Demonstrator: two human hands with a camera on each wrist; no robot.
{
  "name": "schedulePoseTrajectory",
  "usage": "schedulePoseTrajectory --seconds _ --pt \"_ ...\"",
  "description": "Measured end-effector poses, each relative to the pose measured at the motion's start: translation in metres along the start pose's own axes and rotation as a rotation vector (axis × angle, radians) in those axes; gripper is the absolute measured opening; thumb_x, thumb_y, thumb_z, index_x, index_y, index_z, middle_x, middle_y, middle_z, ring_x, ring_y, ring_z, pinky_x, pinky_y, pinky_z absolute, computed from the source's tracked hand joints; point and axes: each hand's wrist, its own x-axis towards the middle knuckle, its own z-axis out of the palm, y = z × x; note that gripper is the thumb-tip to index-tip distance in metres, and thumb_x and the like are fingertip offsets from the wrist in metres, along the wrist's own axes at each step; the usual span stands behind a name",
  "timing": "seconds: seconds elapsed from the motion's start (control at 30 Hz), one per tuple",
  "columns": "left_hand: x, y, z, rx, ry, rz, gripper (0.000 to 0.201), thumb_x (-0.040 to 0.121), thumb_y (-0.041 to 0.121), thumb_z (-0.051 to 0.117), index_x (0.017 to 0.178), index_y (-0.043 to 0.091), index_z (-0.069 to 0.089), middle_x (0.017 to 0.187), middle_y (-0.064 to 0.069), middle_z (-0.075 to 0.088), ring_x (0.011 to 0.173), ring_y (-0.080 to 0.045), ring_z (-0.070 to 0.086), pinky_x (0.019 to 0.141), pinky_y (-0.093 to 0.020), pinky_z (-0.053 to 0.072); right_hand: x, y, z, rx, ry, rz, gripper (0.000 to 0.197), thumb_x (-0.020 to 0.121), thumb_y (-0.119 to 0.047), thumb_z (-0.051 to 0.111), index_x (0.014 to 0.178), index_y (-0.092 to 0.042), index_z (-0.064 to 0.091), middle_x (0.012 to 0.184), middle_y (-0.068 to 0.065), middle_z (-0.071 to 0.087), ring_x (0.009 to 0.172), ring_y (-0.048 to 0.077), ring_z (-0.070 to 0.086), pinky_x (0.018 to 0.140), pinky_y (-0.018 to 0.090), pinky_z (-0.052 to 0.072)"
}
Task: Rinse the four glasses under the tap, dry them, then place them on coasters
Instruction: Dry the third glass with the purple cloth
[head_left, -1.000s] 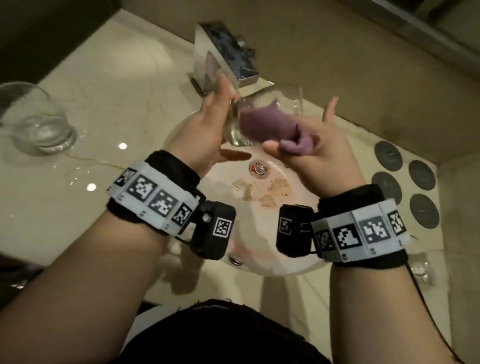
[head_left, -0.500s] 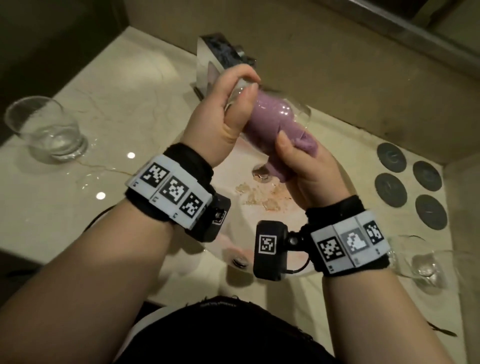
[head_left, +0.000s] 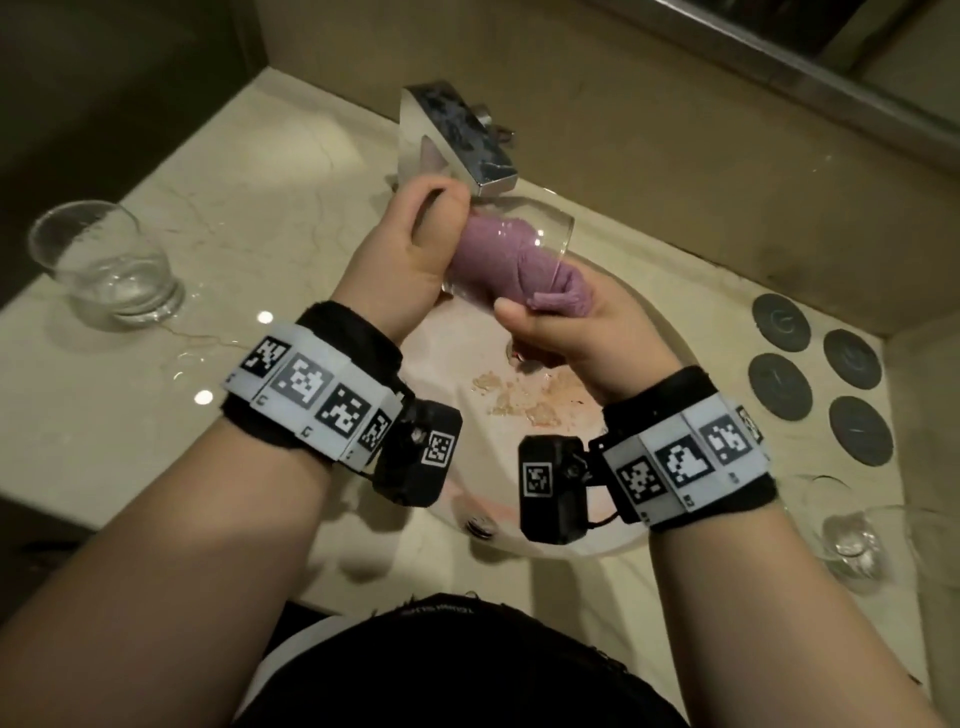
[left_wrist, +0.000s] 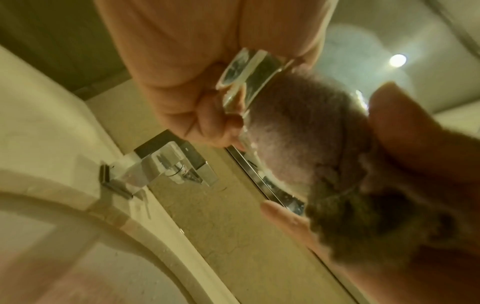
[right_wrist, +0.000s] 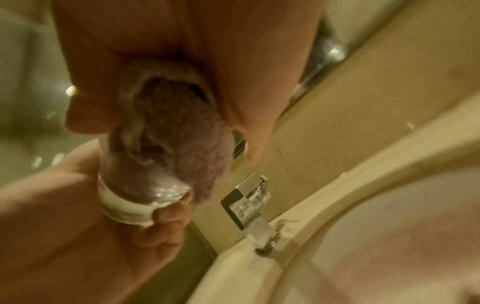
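- The left hand (head_left: 410, 260) is curled round the thick base of a clear glass (head_left: 540, 244), holding it on its side above the sink (head_left: 670, 332), just in front of the tap (head_left: 457, 137).
- In the left wrist view the fingers (left_wrist: 207, 115) wrap the heavy bottom of the glass (left_wrist: 249, 82), with the rest of the glass reaching away from the palm toward the other hand.
- The mouth of the glass points to the person's right, straight at the right hand (head_left: 576, 332).
- A purple cloth (head_left: 498, 254) is stuffed inside the glass and fills most of it; its loose end bunches out past the rim.
- The right hand grips that bunched end of the cloth, thumb on the near side, right at the mouth of the glass.
- The right wrist view shows the cloth (right_wrist: 176, 131) coming out of the palm into the glass (right_wrist: 135, 197); how deep the fingers go is blurred, possibly just at the rim.
- A second glass (head_left: 104, 265) stands upright on the counter (head_left: 249, 197) well to the left, water pooled round its foot.
- Another glass (head_left: 852, 540) stands at the right edge near the right wrist.
- Four dark round coasters (head_left: 821, 379) lie bare on the counter right of the sink, well apart from both hands.
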Motion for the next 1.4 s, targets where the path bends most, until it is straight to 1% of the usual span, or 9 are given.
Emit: schedulePoseTrajectory --seconds 0.3,0.37,0.53,0.7,0.87,1.07,1.2,1.27,1.4 --pt "0.006 0.010 -0.015 0.078 -0.228 0.259 0.022 0.088 0.039 0.047 0.108 0.034 0.039 0.114 0.004 0.045 0.105 -0.021 0.055 0.078 -0.036 0.052 0.006 -0.009 0.001 -0.008 0.145 -0.177 0.028 0.065 -0.026 0.075 0.089 -0.030 0.061 0.067 -0.011 0.063 0.063 0.003 0.057 0.084 0.027 0.048" --pt "0.007 0.014 -0.017 0.017 -0.265 0.104 0.025 0.092 0.036 0.049 0.114 0.032 0.038 0.115 0.002 0.047 0.103 -0.018 0.057 0.078 -0.036 0.055 0.006 -0.007 -0.010 -0.216 0.124 -0.256 0.025 0.064 -0.035 0.075 0.085 -0.038 0.063 0.072 -0.021 0.066 0.084 -0.005 0.059 0.115 0.047 0.012" --pt "0.013 0.023 -0.012 -0.061 -0.344 -0.395 0.074 0.088 0.069 0.019 0.115 0.014 0.062 0.101 -0.007 0.070 0.073 -0.016 0.065 0.052 -0.024 0.051 0.005 -0.023 -0.021 -0.708 0.008 -0.346 0.035 0.079 -0.029 0.072 0.092 -0.051 0.047 0.085 -0.032 0.054 0.103 -0.022 0.039 0.109 0.032 -0.023" --pt "0.015 0.014 0.012 0.312 0.020 0.092 0.035 0.099 0.043 0.030 0.106 0.013 0.046 0.092 0.001 0.053 0.075 -0.006 0.053 0.060 -0.017 0.045 0.007 -0.023 -0.020 -0.084 0.093 -0.145 0.016 0.078 -0.020 0.072 0.089 -0.027 0.062 0.069 -0.014 0.065 0.076 0.000 0.063 0.085 0.032 0.048" --pt "0.021 0.004 0.007 0.475 -0.042 0.551 0.047 0.094 0.044 0.039 0.111 0.001 0.048 0.091 0.012 0.043 0.079 0.006 0.046 0.072 -0.001 0.035 0.008 -0.013 -0.021 0.079 0.196 -0.118 0.019 0.069 -0.020 0.069 0.087 -0.021 0.063 0.068 -0.005 0.062 0.057 0.008 0.057 0.059 0.025 0.047" --pt "0.027 0.013 0.003 -0.140 -0.308 -0.342 0.085 0.081 0.078 0.013 0.119 0.015 0.057 0.098 -0.005 0.070 0.078 -0.016 0.069 0.056 -0.027 0.053 0.007 -0.014 -0.026 -0.514 0.089 -0.272 0.019 0.073 -0.034 0.069 0.085 -0.041 0.056 0.082 -0.027 0.062 0.091 -0.017 0.058 0.115 0.042 -0.017" --pt "0.025 0.017 0.011 -0.106 -0.225 -0.300 0.058 0.093 0.062 0.028 0.112 0.013 0.053 0.084 -0.007 0.059 0.056 -0.015 0.051 0.038 -0.019 0.036 0.008 -0.012 -0.021 -0.411 0.149 -0.249 0.017 0.072 -0.036 0.069 0.086 -0.041 0.059 0.072 -0.028 0.065 0.099 0.000 0.062 0.119 0.042 0.001" --pt "0.023 0.017 0.016 0.187 -0.096 -0.010 0.037 0.097 0.049 0.033 0.108 0.016 0.045 0.088 -0.003 0.053 0.065 -0.012 0.051 0.051 -0.024 0.043 0.008 -0.012 -0.018 -0.046 0.201 -0.113 0.017 0.077 -0.027 0.070 0.092 -0.026 0.065 0.075 -0.012 0.067 0.084 0.015 0.064 0.089 0.039 0.047" --pt "0.021 0.007 0.012 0.518 -0.136 0.487 0.046 0.090 0.044 0.038 0.114 0.006 0.044 0.090 -0.002 0.047 0.067 -0.001 0.046 0.059 -0.017 0.038 0.008 -0.020 -0.018 0.166 0.270 0.057 0.012 0.088 -0.022 0.059 0.077 -0.018 0.061 0.058 -0.007 0.060 0.051 0.005 0.054 0.043 0.017 0.037"
